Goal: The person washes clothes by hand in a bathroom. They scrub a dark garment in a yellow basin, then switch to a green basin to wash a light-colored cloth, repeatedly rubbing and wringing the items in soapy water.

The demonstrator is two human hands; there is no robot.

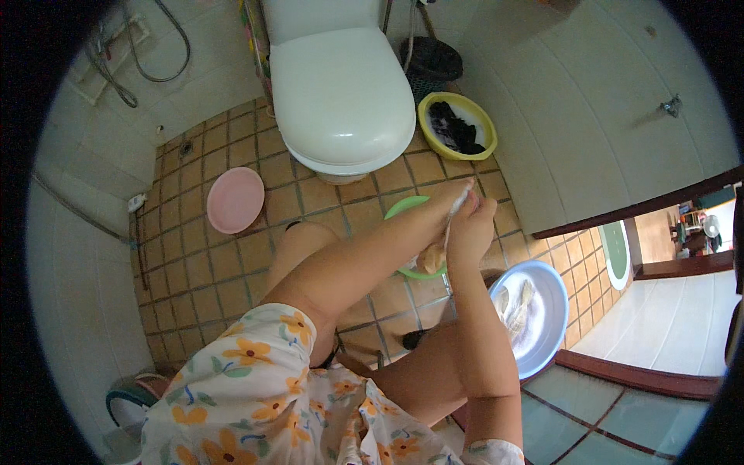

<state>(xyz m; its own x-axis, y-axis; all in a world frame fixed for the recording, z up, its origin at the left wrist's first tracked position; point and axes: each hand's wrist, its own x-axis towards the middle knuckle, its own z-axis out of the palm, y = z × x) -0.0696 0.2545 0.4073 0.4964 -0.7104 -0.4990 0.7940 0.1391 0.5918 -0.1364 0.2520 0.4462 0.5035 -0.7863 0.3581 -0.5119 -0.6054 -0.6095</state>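
My two hands meet above the green basin (406, 204) on the tiled floor. Between them a thin wet-looking white cloth (461, 200) is gripped, its lower part narrowing towards the basin. My left hand (455, 193) reaches in from the left with its fingers around the cloth's upper part. Just below and to the right, my right hand (474, 224) closes on the same cloth. Under my hands a tan cloth (433, 258) lies in the green basin, partly hidden by my forearms. What exact garment the white cloth is, I cannot tell.
A light blue basin (562, 308) with pale cloths in suds stands right of my right arm. Beside the toilet (343, 99), a yellow basin (491, 136) holds dark cloth. A pink basin (235, 200) is on the left; a dark wastebasket (433, 61) stands behind the yellow basin.
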